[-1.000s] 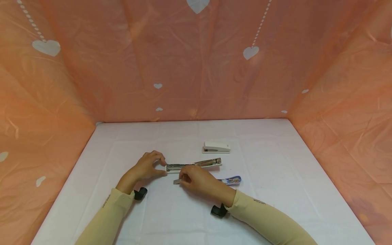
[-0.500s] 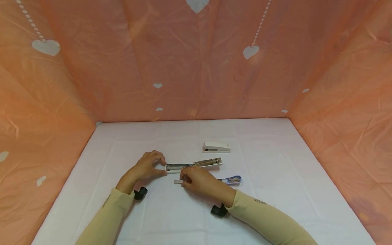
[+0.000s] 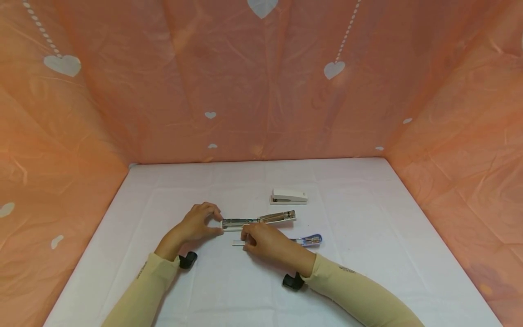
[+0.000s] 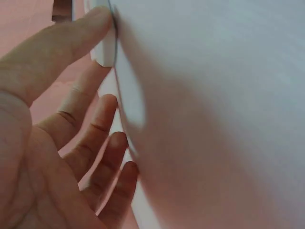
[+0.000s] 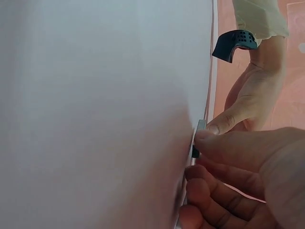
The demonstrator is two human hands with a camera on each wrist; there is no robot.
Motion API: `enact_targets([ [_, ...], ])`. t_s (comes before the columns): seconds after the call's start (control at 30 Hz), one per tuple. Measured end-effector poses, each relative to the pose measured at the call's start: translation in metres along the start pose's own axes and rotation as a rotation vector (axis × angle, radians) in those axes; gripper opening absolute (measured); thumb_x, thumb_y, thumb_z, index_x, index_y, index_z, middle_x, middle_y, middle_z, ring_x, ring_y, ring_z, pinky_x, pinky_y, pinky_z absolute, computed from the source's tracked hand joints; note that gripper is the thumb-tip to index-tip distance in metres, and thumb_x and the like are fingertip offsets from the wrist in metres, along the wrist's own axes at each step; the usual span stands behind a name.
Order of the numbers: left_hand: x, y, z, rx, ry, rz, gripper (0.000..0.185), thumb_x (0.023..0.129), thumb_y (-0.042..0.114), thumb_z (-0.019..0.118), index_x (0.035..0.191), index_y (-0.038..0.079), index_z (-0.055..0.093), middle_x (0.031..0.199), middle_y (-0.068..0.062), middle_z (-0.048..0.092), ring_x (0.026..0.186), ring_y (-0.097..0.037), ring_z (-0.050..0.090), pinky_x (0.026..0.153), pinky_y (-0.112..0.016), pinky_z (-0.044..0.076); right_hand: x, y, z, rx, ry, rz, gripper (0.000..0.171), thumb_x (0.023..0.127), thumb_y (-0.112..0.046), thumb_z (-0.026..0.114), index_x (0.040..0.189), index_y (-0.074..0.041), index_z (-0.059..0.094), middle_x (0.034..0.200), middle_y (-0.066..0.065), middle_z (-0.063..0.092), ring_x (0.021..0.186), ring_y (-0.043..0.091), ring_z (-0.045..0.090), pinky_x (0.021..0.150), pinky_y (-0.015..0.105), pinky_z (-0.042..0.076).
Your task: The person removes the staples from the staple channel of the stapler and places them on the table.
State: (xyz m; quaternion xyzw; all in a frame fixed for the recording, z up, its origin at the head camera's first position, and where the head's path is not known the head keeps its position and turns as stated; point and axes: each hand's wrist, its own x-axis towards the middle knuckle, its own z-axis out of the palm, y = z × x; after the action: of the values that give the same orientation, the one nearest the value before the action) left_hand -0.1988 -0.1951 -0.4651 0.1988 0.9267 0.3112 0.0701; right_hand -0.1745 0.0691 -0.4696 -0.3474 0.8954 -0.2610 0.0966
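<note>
A white stapler [image 3: 240, 222] lies with its top swung back on the table, showing its metal magazine. My left hand [image 3: 198, 222] pinches its left end between thumb and index finger; in the left wrist view the thumb presses the white base end [image 4: 107, 53] and the other fingers are spread. Just in front of the stapler, my right hand [image 3: 267, 240] pinches a narrow grey strip [image 3: 238, 243], which looks like a row of staples. Thumb and fingertips hide most of the strip [image 5: 201, 125] in the right wrist view. Behind the right hand lies a blue-handled tool [image 3: 312, 240], partly covered.
A second, smaller white stapler [image 3: 288, 196], closed, stands farther back. The table [image 3: 347, 204] has a white cloth, and orange curtains [image 3: 261, 91] with hearts enclose its back and sides. Black wrist cameras [image 3: 292, 282] sit below both hands.
The right hand has shifted very slightly to the right, and the grey strip's visible end looks thinner and paler, as if turned. The left hand and the staplers stay in place.
</note>
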Motion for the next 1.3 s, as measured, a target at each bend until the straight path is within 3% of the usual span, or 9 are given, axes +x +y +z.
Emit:
enact_targets([
  [0.07, 0.0, 0.002, -0.002, -0.001, -0.028, -0.021, 0.027, 0.088, 0.023, 0.089, 0.106, 0.014, 0.072, 0.136, -0.015, 0.062, 0.135, -0.049, 0.047, 0.114, -0.068, 0.036, -0.002, -0.001, -0.001, -0.008, 0.002, 0.006, 0.013, 0.096, -0.013, 0.079, 0.108, -0.01, 0.074, 0.078, -0.011, 0.061, 0.075, 0.003, 0.055, 0.087, 0.03, 0.051],
  [0.23, 0.002, 0.006, -0.008, -0.017, -0.092, -0.063, 0.035, 0.094, 0.031, 0.084, 0.12, 0.011, 0.071, 0.137, -0.015, 0.062, 0.135, -0.045, 0.047, 0.113, -0.067, 0.038, -0.011, -0.005, -0.011, -0.031, 0.024, 0.009, 0.015, 0.099, -0.017, 0.077, 0.112, -0.01, 0.074, 0.079, -0.009, 0.057, 0.072, 0.005, 0.052, 0.07, 0.025, 0.047],
  [0.43, 0.015, 0.011, -0.008, -0.042, -0.073, -0.059, 0.037, 0.103, 0.036, 0.074, 0.125, 0.006, 0.072, 0.129, -0.013, 0.072, 0.131, -0.04, 0.06, 0.113, -0.061, 0.043, -0.018, -0.006, -0.033, -0.053, 0.114, -0.021, 0.015, 0.099, -0.018, 0.078, 0.111, -0.009, 0.076, 0.083, -0.004, 0.061, 0.071, 0.008, 0.054, 0.064, 0.025, 0.047],
  [0.7, 0.031, 0.024, -0.006, -0.056, -0.032, -0.135, 0.037, 0.104, 0.039, 0.07, 0.13, 0.014, 0.073, 0.145, -0.017, 0.065, 0.137, -0.041, 0.058, 0.11, -0.065, 0.044, -0.027, 0.01, -0.06, -0.011, 0.22, -0.026, 0.01, 0.097, -0.012, 0.08, 0.105, -0.007, 0.076, 0.085, -0.004, 0.062, 0.076, 0.011, 0.057, 0.069, 0.025, 0.05],
  [0.87, 0.041, 0.038, 0.0, -0.088, -0.031, -0.112, 0.04, 0.104, 0.036, 0.071, 0.137, 0.013, 0.07, 0.155, -0.016, 0.058, 0.145, -0.043, 0.05, 0.114, -0.067, 0.04, -0.034, 0.021, -0.077, 0.005, 0.279, -0.038, 0.013, 0.096, -0.01, 0.08, 0.107, -0.005, 0.076, 0.089, -0.003, 0.066, 0.081, 0.013, 0.06, 0.071, 0.027, 0.053],
  [1.07, 0.059, 0.054, 0.006, -0.058, -0.043, -0.067, 0.045, 0.104, 0.035, 0.072, 0.143, 0.013, 0.067, 0.159, -0.014, 0.054, 0.149, -0.042, 0.046, 0.117, -0.067, 0.038, -0.038, 0.039, -0.1, 0.001, 0.356, -0.092, 0.019, 0.095, -0.008, 0.082, 0.112, -0.004, 0.074, 0.101, 0.004, 0.071, 0.09, 0.021, 0.066, 0.08, 0.042, 0.059],
  [1.3, 0.083, 0.068, 0.009, -0.006, -0.081, -0.065, 0.049, 0.103, 0.035, 0.074, 0.146, 0.014, 0.064, 0.16, -0.013, 0.053, 0.148, -0.039, 0.048, 0.118, -0.063, 0.039, -0.033, 0.064, -0.118, 0.032, 0.343, -0.138, 0.023, 0.095, -0.003, 0.08, 0.116, 0.001, 0.072, 0.106, 0.012, 0.072, 0.096, 0.032, 0.067, 0.088, 0.055, 0.057],
])
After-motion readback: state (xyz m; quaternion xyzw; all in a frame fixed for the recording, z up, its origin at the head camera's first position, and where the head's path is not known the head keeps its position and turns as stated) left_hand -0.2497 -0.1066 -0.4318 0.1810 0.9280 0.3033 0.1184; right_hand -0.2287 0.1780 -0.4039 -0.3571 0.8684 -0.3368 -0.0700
